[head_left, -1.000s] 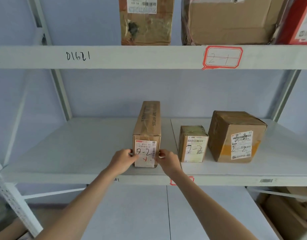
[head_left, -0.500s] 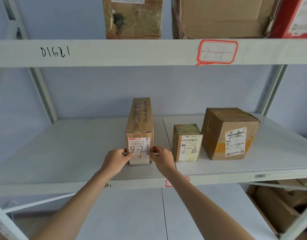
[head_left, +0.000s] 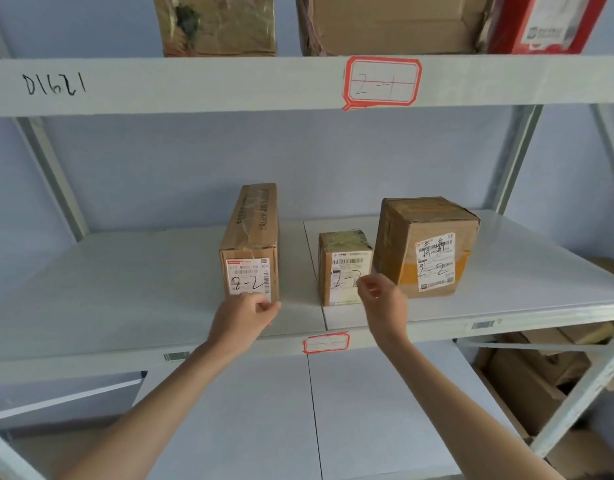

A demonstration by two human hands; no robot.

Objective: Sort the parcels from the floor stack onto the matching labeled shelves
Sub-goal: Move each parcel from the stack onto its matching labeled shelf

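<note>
A long brown parcel [head_left: 251, 237] marked 2-2 stands end-on on the middle shelf [head_left: 125, 289]. My left hand [head_left: 243, 317] is at its lower front corner, with loosely curled fingers touching the label's bottom edge. My right hand [head_left: 381, 299] hovers apart from it, in front of a small parcel [head_left: 343, 258] also marked 2-2, fingers loosely curled and holding nothing. A bigger 2-2 parcel [head_left: 426, 244] stands further right. A red-bordered tag [head_left: 326, 342] sticks to the shelf's front edge.
The upper shelf beam carries a tag reading 2-1 [head_left: 381, 83] and bears two brown boxes [head_left: 219, 26] and a red one [head_left: 547, 22]. Cardboard boxes [head_left: 527, 375] lie below at the right. Slanted metal uprights [head_left: 513, 161] flank the bay. A lower shelf board [head_left: 229, 410] lies beneath my arms.
Both hands have let go of the long parcel's sides. My right hand has moved right, in front of the small parcel; my left hand has slid to the long parcel's lower front corner.
</note>
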